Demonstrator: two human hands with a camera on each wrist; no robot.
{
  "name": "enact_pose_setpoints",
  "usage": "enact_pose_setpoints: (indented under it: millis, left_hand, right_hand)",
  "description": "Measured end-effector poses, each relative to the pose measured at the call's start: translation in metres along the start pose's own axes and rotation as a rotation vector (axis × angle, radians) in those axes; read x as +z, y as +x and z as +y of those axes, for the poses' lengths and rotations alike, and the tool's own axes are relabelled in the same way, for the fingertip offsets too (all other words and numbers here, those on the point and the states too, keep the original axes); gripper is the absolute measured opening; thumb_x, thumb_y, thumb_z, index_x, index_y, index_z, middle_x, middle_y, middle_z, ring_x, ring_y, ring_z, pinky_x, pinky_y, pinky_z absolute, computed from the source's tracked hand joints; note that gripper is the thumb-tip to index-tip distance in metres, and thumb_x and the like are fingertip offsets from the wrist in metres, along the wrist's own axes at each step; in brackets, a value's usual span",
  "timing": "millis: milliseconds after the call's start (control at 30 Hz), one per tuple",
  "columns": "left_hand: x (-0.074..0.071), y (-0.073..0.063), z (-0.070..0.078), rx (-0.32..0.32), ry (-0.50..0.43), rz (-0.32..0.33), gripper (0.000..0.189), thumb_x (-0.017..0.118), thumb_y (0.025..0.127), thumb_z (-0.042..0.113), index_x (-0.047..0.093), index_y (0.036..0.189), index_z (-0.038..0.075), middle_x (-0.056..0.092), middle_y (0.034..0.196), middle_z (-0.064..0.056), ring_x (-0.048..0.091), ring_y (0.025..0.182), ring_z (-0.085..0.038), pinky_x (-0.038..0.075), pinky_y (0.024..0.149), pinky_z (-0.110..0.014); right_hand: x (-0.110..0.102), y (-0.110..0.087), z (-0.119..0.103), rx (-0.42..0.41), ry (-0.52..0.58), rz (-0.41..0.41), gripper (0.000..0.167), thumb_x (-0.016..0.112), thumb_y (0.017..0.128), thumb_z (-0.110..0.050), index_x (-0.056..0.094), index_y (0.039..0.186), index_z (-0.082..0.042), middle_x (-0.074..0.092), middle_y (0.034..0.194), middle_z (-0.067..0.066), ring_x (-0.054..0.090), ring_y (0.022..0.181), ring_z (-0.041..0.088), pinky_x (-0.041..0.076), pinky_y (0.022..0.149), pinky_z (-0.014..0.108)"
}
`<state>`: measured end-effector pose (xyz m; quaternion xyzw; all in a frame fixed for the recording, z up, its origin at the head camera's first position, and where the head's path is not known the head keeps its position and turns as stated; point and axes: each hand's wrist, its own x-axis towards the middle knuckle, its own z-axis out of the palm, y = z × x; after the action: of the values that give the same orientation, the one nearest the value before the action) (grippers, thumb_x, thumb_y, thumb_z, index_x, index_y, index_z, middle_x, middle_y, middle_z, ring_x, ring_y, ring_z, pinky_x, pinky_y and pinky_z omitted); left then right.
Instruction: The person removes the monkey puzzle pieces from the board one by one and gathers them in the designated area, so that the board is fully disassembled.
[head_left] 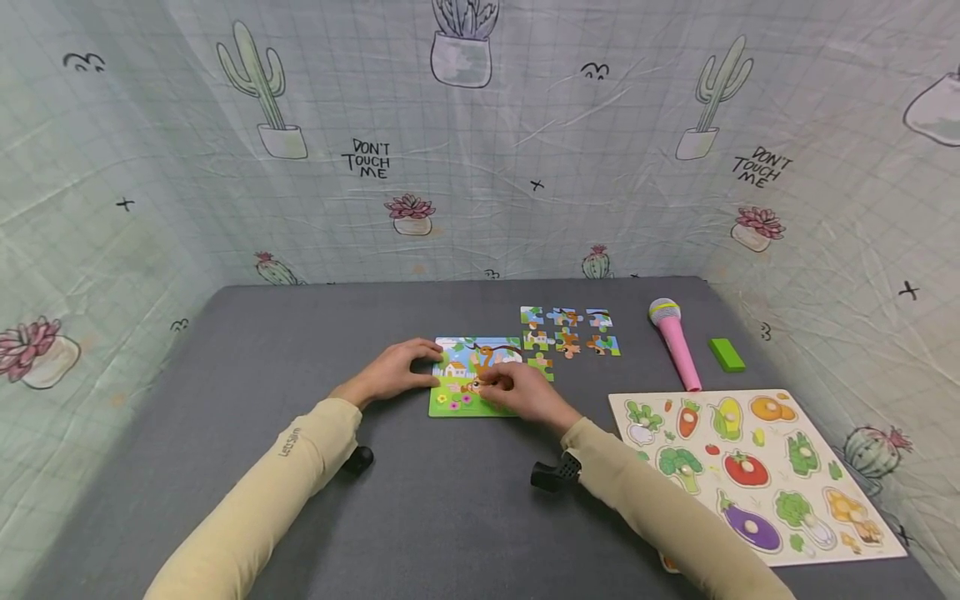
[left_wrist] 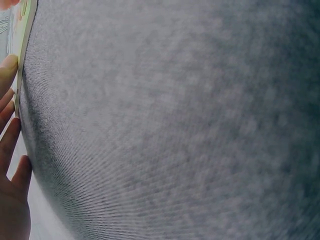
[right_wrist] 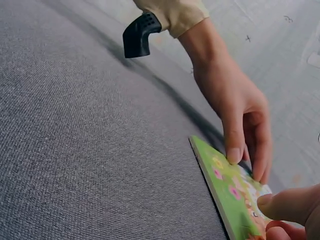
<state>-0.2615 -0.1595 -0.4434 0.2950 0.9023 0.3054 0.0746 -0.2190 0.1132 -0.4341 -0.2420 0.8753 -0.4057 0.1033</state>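
A small picture puzzle board [head_left: 450, 402], showing a house, flowers and animals, lies flat on the dark table. At its left edge my left hand [head_left: 396, 369] rests with thumb and fingers fairly straight, touching the rim; the right wrist view shows this left hand [right_wrist: 235, 102] too. Over the board's right half, my right hand [head_left: 528, 392] pinches a puzzle piece between thumb and curled fingers, low against the picture. The fingers mostly hide that piece. In the right wrist view the thumb [right_wrist: 285, 205] comes down on the board's printed face. Several loose puzzle pieces [head_left: 566, 342] lie just right of the board.
A pink toy microphone [head_left: 678, 346] and a green block [head_left: 726, 355] lie at the right. Nearer, a vegetable peg puzzle board [head_left: 750, 400] sits partly beneath my right forearm. Patterned cloth walls [head_left: 487, 192] enclose the table [head_left: 337, 333].
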Motion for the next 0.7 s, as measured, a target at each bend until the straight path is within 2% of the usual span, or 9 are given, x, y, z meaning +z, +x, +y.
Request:
enact_pose_setpoints:
  millis: [167, 333, 467, 700]
  left_hand:
    - [0.0003, -0.0004, 0.0006, -0.006, -0.004, 0.001, 0.043, 0.073, 0.090, 0.026, 0.064, 0.126, 0.004, 0.052, 0.140, -0.011, 0.044, 0.133, -0.032, 0.037, 0.109, -0.049]
    - [-0.0001, -0.0008, 0.0010, -0.014, -0.012, -0.002, 0.043, 0.073, 0.090, 0.026, 0.064, 0.127, 0.005, 0.051, 0.141, -0.011, 0.044, 0.133, -0.032, 0.037, 0.110, -0.049]
    - [0.0004, -0.0001, 0.0002, -0.020, -0.018, -0.012, 0.044, 0.073, 0.090, 0.026, 0.064, 0.127, 0.005, 0.051, 0.141, -0.010, 0.043, 0.134, -0.031, 0.036, 0.110, -0.048]
    - [-0.0002, -0.0001, 0.0006, -0.011, -0.019, -0.008, 0.043, 0.073, 0.090, 0.025, 0.064, 0.127, 0.005, 0.051, 0.141, -0.011, 0.043, 0.134, -0.032, 0.036, 0.110, -0.049]
  right_hand:
    - [0.0039, 0.0029, 0.0026, -0.038, -0.061, -0.002, 0.031, 0.069, 0.091, -0.015, 0.070, 0.120, -0.006, 0.068, 0.101, 0.004, 0.058, 0.079, 0.011, 0.049, 0.070, 0.029]
    - [0.0050, 0.0043, -0.0001, -0.128, -0.121, -0.035, 0.031, 0.073, 0.087, -0.011, 0.070, 0.117, -0.003, 0.061, 0.086, 0.007, 0.047, 0.074, 0.015, 0.041, 0.068, 0.030]
    - [0.0052, 0.0032, -0.0032, -0.108, -0.130, -0.049, 0.031, 0.074, 0.087, -0.011, 0.070, 0.116, -0.003, 0.057, 0.087, 0.007, 0.044, 0.077, 0.016, 0.038, 0.069, 0.031]
    - [0.0034, 0.0057, -0.0062, -0.089, -0.135, -0.072, 0.028, 0.074, 0.087, -0.011, 0.070, 0.113, -0.003, 0.057, 0.096, 0.009, 0.048, 0.079, 0.016, 0.044, 0.069, 0.029]
